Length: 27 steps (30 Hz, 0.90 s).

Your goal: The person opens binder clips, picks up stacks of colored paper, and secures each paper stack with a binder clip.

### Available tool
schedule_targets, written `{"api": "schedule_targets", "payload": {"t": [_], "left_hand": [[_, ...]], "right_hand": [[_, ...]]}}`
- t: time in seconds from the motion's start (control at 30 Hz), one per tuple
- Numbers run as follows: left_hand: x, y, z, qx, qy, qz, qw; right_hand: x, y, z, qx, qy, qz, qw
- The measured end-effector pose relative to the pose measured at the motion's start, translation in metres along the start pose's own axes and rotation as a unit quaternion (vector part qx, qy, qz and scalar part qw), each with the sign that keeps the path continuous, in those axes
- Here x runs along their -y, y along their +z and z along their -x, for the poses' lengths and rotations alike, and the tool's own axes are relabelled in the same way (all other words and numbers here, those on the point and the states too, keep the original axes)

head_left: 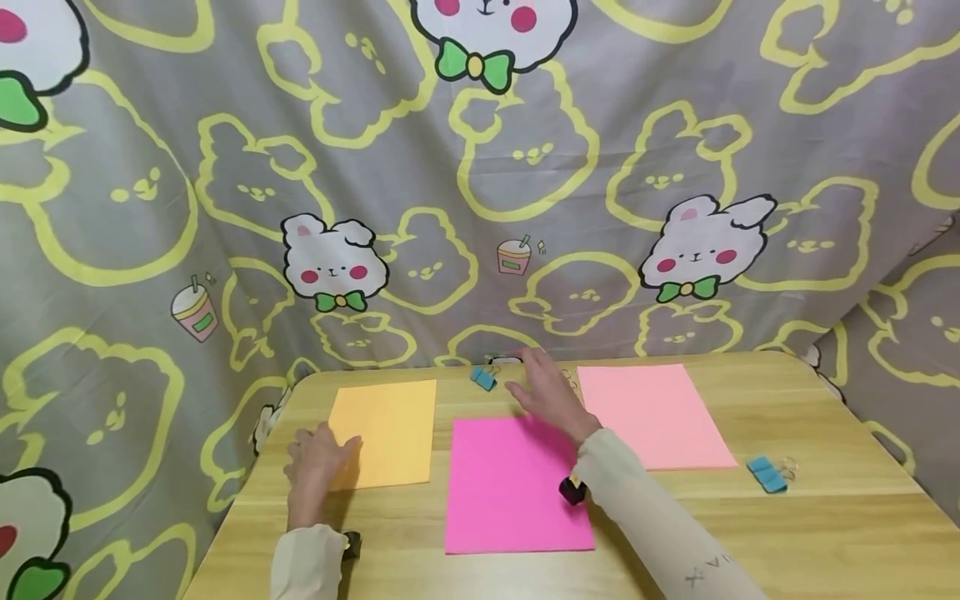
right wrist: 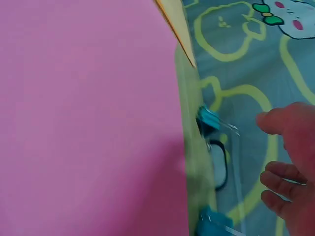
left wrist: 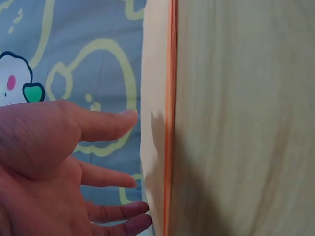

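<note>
My left hand [head_left: 318, 462] hovers by the left side of the yellow-orange paper stack [head_left: 390, 433], fingers spread. The left wrist view shows that hand [left wrist: 54, 162] holding nothing beside the orange edge of the stack [left wrist: 170, 108]. My right hand [head_left: 551, 392] reaches over the back of the magenta paper stack [head_left: 502, 500], its fingers loose and holding nothing. Just left of it lies a blue binder clip [head_left: 484, 378]. Behind the hand, wire loops of another clip peek out. In the right wrist view, two blue binder clips [right wrist: 209, 119] lie past the magenta paper [right wrist: 93, 108].
A light pink paper stack [head_left: 656, 417] lies at the back right. Farther right is another blue binder clip [head_left: 768, 474]. The wooden table [head_left: 840, 533] ends at a grey patterned curtain [head_left: 480, 167] at the back and sides.
</note>
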<state>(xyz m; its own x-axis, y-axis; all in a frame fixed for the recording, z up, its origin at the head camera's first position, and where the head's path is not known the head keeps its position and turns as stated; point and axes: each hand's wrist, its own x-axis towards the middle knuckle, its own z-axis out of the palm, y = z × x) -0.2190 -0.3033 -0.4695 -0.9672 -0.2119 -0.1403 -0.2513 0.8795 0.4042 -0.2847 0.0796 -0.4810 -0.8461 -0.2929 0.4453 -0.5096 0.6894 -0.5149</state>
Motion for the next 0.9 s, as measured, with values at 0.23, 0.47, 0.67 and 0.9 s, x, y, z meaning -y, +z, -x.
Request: {"api": "schedule_targets", "payload": {"t": [0.23, 0.47, 0.67, 0.9], "left_hand": [[-0.006, 0.003, 0.001, 0.008, -0.009, -0.01, 0.9999], [-0.002, 0.006, 0.0, 0.013, -0.015, -0.009, 0.9998], [0.002, 0.002, -0.002, 0.019, -0.01, -0.006, 0.9997], [0.01, 0.002, -0.004, 0.016, 0.007, -0.002, 0.9999]], "right_hand": [[0.002, 0.035, -0.024, 0.046, 0.065, -0.013, 0.997], [0.009, 0.057, -0.039, 0.019, 0.089, 0.028, 0.995], [0.012, 0.065, -0.048, -0.004, 0.082, 0.083, 0.993], [0.018, 0.064, -0.05, -0.018, 0.08, 0.086, 0.993]]}}
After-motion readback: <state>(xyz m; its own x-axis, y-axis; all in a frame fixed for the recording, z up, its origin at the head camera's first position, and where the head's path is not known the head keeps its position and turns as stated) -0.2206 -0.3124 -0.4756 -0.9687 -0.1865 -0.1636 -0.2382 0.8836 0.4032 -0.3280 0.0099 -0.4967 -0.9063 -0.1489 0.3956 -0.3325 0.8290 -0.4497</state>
